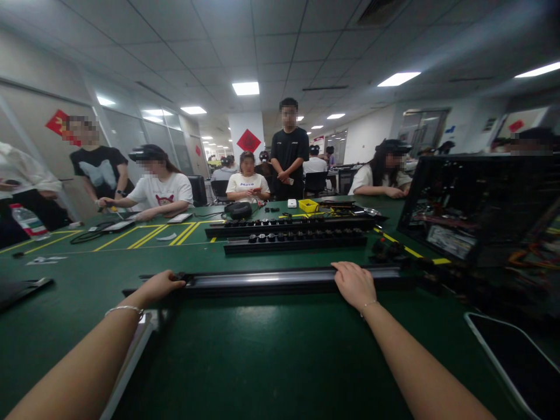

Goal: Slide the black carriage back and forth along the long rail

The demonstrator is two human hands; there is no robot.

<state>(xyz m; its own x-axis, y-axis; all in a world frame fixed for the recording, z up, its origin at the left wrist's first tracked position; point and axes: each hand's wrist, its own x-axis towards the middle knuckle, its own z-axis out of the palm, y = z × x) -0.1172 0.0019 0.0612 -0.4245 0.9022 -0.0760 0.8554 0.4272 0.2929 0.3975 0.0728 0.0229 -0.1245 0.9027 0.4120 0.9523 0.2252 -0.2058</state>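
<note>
A long black rail point(271, 279) with a shiny strip along its middle lies crosswise on the green table before me. My left hand point(160, 287) is closed at its left end, fingertips on a small black part point(186, 279) that sits in the channel. My right hand point(355, 284) is closed over the rail towards its right end, fingers over the far edge; the thumb is hidden. Beyond it lie two more black rails, the nearer rail point(297, 240) and the farther rail point(280, 226), with rows of small round parts along them.
An open computer case point(455, 210) stands at the right, with loose black parts point(389, 251) beside it. A phone point(516, 356) lies at the front right, a white-edged flat object point(131, 361) under my left forearm. A yellow tray point(308, 205) and a bottle point(30, 221) stand farther back. Several people are across the table.
</note>
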